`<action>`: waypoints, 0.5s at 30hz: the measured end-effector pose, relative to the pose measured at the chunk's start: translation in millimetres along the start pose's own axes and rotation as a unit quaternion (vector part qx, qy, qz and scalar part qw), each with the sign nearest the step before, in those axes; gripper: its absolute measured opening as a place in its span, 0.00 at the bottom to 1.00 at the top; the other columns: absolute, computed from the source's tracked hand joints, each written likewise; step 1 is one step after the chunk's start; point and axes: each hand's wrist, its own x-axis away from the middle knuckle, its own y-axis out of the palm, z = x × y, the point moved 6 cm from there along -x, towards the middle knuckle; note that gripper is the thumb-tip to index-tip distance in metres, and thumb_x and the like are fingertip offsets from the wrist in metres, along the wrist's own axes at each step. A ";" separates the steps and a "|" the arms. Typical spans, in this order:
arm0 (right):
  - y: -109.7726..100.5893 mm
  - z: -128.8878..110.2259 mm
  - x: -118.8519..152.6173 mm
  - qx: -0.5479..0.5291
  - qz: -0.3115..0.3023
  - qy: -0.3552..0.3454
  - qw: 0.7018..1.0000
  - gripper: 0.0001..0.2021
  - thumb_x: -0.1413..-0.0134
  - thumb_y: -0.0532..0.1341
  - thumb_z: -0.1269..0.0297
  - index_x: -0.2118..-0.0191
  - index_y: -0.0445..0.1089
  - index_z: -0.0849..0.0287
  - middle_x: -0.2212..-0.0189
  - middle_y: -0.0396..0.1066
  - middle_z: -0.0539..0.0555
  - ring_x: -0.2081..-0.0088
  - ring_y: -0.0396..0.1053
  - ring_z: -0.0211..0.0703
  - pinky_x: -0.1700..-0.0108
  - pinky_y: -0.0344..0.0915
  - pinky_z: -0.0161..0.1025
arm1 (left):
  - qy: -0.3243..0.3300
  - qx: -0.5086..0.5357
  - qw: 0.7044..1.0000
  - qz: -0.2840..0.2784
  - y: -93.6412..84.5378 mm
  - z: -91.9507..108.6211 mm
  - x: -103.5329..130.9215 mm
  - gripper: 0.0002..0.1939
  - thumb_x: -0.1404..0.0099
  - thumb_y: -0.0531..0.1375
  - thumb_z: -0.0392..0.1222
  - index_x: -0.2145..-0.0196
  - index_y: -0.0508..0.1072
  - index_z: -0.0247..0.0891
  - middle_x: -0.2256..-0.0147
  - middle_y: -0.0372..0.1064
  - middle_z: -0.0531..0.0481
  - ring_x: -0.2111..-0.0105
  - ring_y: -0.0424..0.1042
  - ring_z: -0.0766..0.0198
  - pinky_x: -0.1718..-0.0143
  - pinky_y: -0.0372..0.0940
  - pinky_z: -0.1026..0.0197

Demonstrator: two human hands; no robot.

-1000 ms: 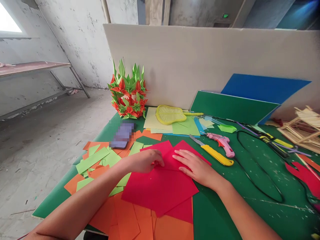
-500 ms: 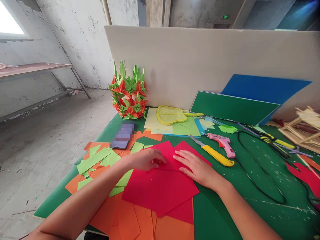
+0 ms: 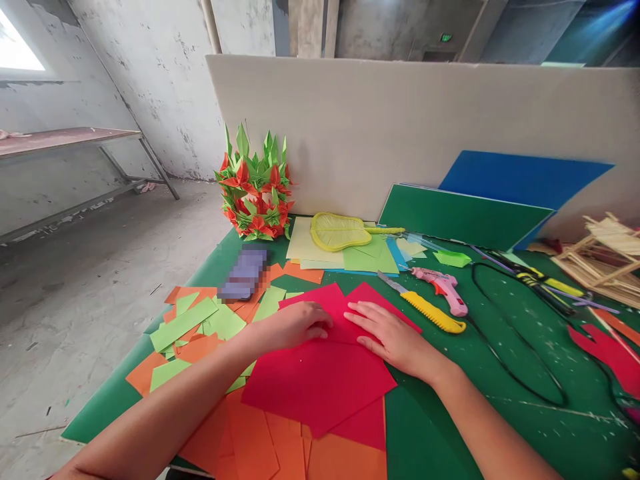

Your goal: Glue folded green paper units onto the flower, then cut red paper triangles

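Observation:
Overlapping red paper sheets (image 3: 320,383) lie in front of me, with a crease line running across under the hands. My left hand (image 3: 295,327) rests on the left of the red paper, its fingers loosely bent and the thumb a little apart, holding nothing visible. On the right side, my right hand (image 3: 387,333) lies flat with fingers spread over the red paper. Orange paper sheets (image 3: 250,433) show beneath the near edge of the red ones. Green paper pieces (image 3: 185,323) are scattered with orange scraps beyond my left forearm.
A yellow utility knife (image 3: 433,312) and a pink glue gun (image 3: 443,287) lie right of the paper. Farther back are a blurred phone-like object (image 3: 243,273), a folded-paper ornament (image 3: 257,190) and a yellow paddle shape (image 3: 340,231). A stick model (image 3: 607,250) stands at right.
The fingers of my left hand have straightened slightly on the red paper. My right hand stays flat in about the same place. The whole view has shifted slightly.

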 end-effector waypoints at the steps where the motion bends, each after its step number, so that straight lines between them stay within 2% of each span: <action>1: 0.4 0.3 -0.1 0.001 0.000 -0.001 1.000 0.23 0.34 0.48 0.52 0.35 0.53 0.43 0.34 0.50 0.47 0.33 0.46 0.46 0.35 0.51 0.50 | -0.005 -0.013 1.000 0.007 1.3 0.2 -0.9 0.08 0.32 0.54 0.39 0.59 0.72 0.40 0.61 0.71 0.50 0.60 0.70 0.62 0.61 0.61 0.64; 7: -0.6 -0.2 0.3 0.002 0.006 -0.008 1.000 0.23 0.34 0.47 0.51 0.36 0.54 0.44 0.34 0.51 0.48 0.34 0.46 0.47 0.35 0.52 0.51 | -0.038 -0.069 0.997 0.028 12.3 0.2 -4.8 0.07 0.32 0.54 0.42 0.60 0.69 0.38 0.63 0.69 0.48 0.64 0.70 0.60 0.67 0.61 0.62; 10: -1.7 -0.9 0.6 0.003 0.007 -0.011 1.000 0.24 0.34 0.47 0.51 0.35 0.53 0.44 0.34 0.51 0.48 0.34 0.46 0.47 0.36 0.52 0.51 | -0.037 -0.071 0.996 0.029 13.0 0.3 -3.2 0.07 0.32 0.54 0.41 0.59 0.68 0.38 0.62 0.68 0.47 0.64 0.70 0.60 0.66 0.61 0.62; 15: -0.5 -0.4 0.6 0.005 0.003 -0.013 1.000 0.24 0.34 0.47 0.51 0.35 0.53 0.44 0.34 0.51 0.49 0.34 0.46 0.47 0.36 0.52 0.51 | -0.031 -0.042 0.999 0.001 8.9 1.1 3.3 0.09 0.33 0.52 0.34 0.56 0.68 0.39 0.59 0.66 0.46 0.60 0.70 0.60 0.62 0.63 0.62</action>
